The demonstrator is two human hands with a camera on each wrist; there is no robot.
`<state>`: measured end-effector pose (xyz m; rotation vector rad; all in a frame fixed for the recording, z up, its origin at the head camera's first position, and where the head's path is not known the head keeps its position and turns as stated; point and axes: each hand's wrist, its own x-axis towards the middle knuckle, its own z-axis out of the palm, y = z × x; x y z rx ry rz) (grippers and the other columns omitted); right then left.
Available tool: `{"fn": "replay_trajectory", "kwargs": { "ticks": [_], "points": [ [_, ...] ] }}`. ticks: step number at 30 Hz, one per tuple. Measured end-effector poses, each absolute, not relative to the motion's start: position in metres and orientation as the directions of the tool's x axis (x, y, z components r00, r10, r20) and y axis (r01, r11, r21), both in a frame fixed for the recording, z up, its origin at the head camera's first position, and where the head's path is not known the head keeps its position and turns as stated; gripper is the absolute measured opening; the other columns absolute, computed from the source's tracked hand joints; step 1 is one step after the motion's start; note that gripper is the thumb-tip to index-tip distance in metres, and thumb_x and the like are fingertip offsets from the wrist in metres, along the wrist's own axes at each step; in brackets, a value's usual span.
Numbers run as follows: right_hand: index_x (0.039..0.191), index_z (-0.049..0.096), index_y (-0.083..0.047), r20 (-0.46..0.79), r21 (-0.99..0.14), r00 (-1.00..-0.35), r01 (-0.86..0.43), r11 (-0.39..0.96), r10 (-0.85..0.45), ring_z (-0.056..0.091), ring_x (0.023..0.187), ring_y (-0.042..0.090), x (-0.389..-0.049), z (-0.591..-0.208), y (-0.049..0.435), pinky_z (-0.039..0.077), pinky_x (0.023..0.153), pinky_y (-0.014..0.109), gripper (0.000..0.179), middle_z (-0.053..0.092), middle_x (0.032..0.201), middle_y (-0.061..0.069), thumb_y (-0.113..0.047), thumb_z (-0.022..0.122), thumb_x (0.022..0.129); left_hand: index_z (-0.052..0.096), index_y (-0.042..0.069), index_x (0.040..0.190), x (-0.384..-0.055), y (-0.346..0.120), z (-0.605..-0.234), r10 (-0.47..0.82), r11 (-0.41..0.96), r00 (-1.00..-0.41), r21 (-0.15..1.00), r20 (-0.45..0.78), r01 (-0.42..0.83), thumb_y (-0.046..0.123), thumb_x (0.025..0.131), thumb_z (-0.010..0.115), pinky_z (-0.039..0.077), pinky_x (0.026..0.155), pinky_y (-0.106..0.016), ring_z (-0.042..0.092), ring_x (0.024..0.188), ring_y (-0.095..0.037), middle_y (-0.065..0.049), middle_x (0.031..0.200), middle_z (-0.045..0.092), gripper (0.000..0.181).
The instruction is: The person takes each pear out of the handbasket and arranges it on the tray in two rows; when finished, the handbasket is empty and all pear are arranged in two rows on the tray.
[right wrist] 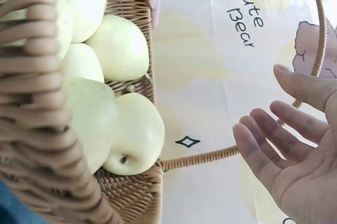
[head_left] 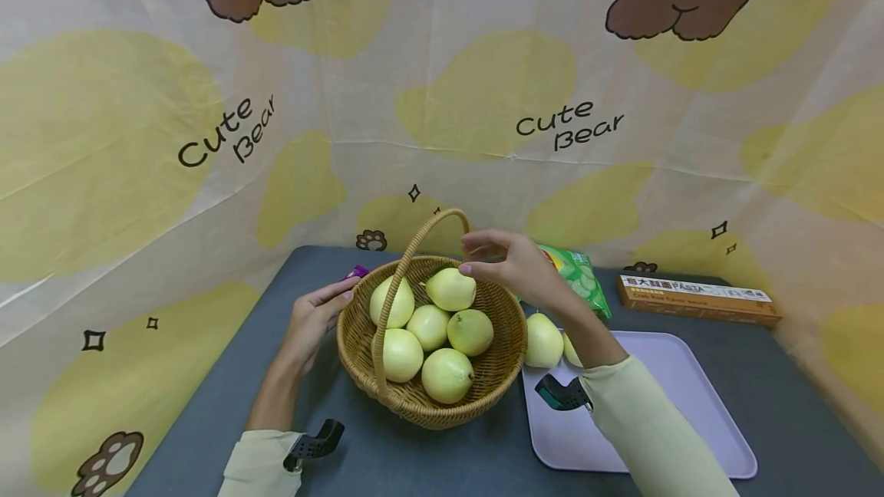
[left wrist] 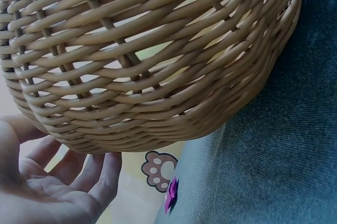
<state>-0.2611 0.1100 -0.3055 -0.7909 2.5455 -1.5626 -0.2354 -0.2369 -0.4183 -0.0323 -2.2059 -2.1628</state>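
Observation:
A wicker basket with an arched handle stands on the table, holding several pale yellow-green pears. My left hand is at its left side; in the left wrist view, the fingers lie against the woven outer wall with the palm turned up. Above the basket's back right part hovers my right hand, near the handle and the rear pear. Its fingers are loosely bent, thumb apart, with nothing between them in the right wrist view.
To the right lies a lavender tray, two pears at its back left corner, partly behind my right forearm. Farther back are a green snack bag and a brown pasta box. A small purple packet shows behind the basket.

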Motion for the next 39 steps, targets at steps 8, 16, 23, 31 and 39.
{"fn": "replay_trajectory", "kwargs": {
  "ticks": [8, 16, 23, 31, 39],
  "points": [
    [0.137, 0.069, -0.005, 0.231, -0.837, -0.856, -0.417, 0.353, -0.463, 0.071, 0.117, 0.029, -0.275, -0.307, 0.096, 0.060, 0.098, 0.045, 0.046, 0.072, 0.128, 0.012, -0.021, 0.082, 0.095, 0.061, 0.001, 0.148, -0.235, -0.238, -0.419, -0.032, 0.024, -0.999, 0.999, 0.043, 0.042, 0.022, 0.108, 0.064, 0.058, 0.097, -0.022, 0.065, 0.124, -0.004, -0.014, 0.158, 0.054, 0.045],
    [0.136, 0.068, -0.001, 0.210, -0.846, -0.848, -0.407, 0.343, -0.487, 0.070, 0.116, 0.033, -0.290, -0.313, 0.085, 0.060, 0.097, 0.043, 0.045, 0.071, 0.127, 0.017, -0.014, 0.081, 0.095, 0.062, 0.001, 0.147, -0.235, -0.238, -0.420, -0.033, 0.024, -0.999, 0.999, 0.043, 0.042, 0.022, 0.109, 0.064, 0.058, 0.097, -0.022, 0.065, 0.125, -0.005, -0.013, 0.158, 0.055, 0.044],
    [0.142, 0.064, -0.001, 0.137, -0.844, -0.843, -0.374, 0.385, -0.520, 0.069, 0.120, 0.033, -0.298, -0.316, 0.080, 0.057, 0.103, 0.047, 0.051, 0.069, 0.133, 0.017, -0.017, 0.081, 0.096, 0.063, 0.002, 0.147, -0.235, -0.236, -0.419, -0.040, 0.023, -0.998, 0.999, 0.040, 0.039, 0.024, 0.108, 0.065, 0.058, 0.097, -0.023, 0.064, 0.128, -0.008, -0.012, 0.156, 0.057, 0.045],
    [0.145, 0.061, -0.002, 0.068, -0.868, -0.838, -0.318, 0.383, -0.541, 0.066, 0.125, 0.033, -0.304, -0.321, 0.077, 0.054, 0.108, 0.047, 0.056, 0.066, 0.138, 0.023, -0.017, 0.082, 0.095, 0.064, 0.002, 0.146, -0.236, -0.236, -0.419, -0.045, 0.023, -0.998, 0.999, 0.038, 0.037, 0.023, 0.108, 0.065, 0.058, 0.098, -0.024, 0.064, 0.129, -0.012, -0.013, 0.154, 0.059, 0.044],
    [0.147, 0.060, -0.006, 0.029, -0.849, -0.837, -0.309, 0.428, -0.547, 0.060, 0.135, 0.036, -0.306, -0.326, 0.075, 0.052, 0.111, 0.049, 0.060, 0.065, 0.143, 0.019, -0.024, 0.083, 0.095, 0.064, 0.003, 0.145, -0.235, -0.235, -0.417, -0.050, 0.029, -0.998, 0.999, 0.035, 0.034, 0.023, 0.108, 0.065, 0.058, 0.099, -0.024, 0.063, 0.132, -0.015, -0.012, 0.154, 0.059, 0.043]
  ]
}}
